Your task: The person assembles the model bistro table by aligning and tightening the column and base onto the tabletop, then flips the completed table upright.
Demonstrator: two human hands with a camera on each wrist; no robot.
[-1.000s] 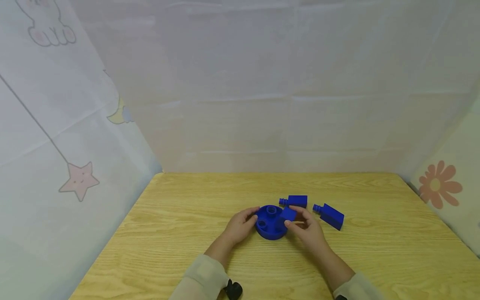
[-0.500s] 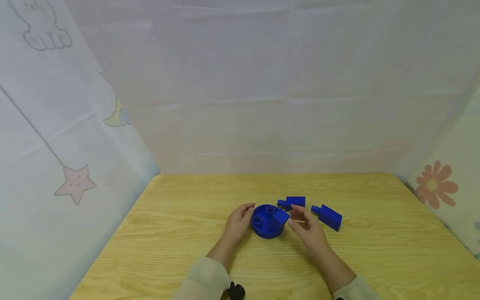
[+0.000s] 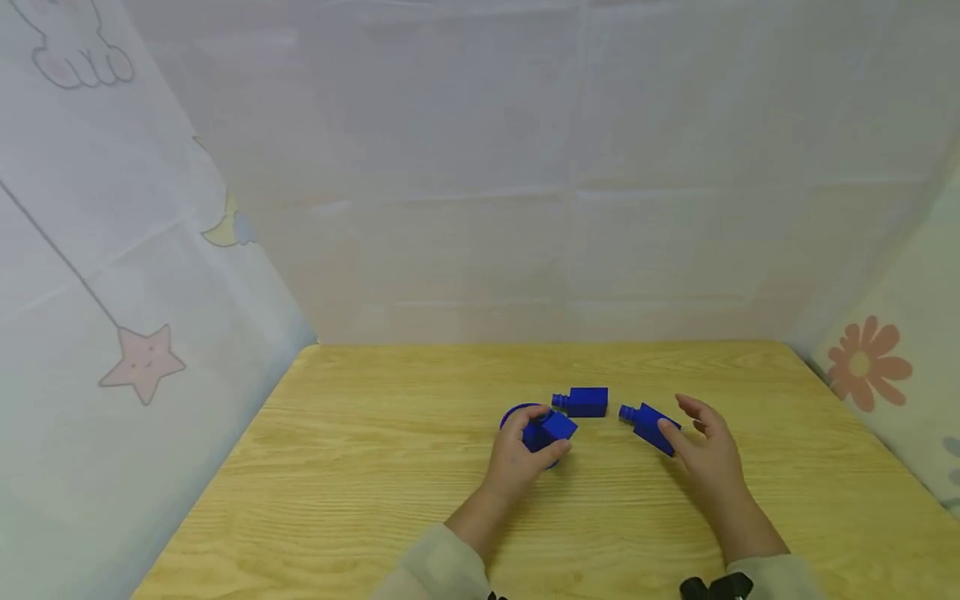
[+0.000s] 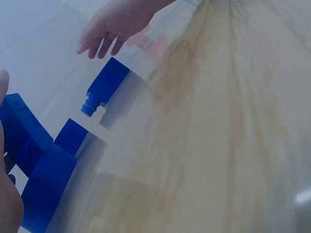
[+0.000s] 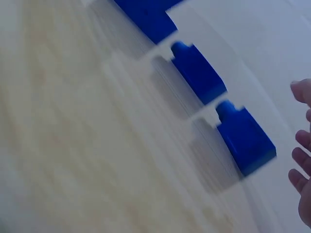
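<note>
A blue round base [image 3: 525,414] with a blue block [image 3: 558,427] standing in it sits on the wooden table [image 3: 375,467]. My left hand [image 3: 525,442] grips the base from the near side, thumb against the block. A second blue pegged block [image 3: 583,401] lies just behind it. Further right lies a third pegged block [image 3: 647,426]; my right hand [image 3: 701,442] hovers at its right end with fingers spread and holds nothing. The left wrist view shows the base [image 4: 29,165], both loose blocks [image 4: 106,85] and the right hand [image 4: 112,24]. The right wrist view shows the nearest block [image 5: 245,138] beside my fingers [image 5: 303,145].
Pale fabric walls with a star [image 3: 142,362] on the left and a flower [image 3: 862,367] on the right close in the table on three sides. The table's front edge lies near my sleeves.
My right hand let go of the block in the base and moved right to the far-right block. My left hand closed further round the base.
</note>
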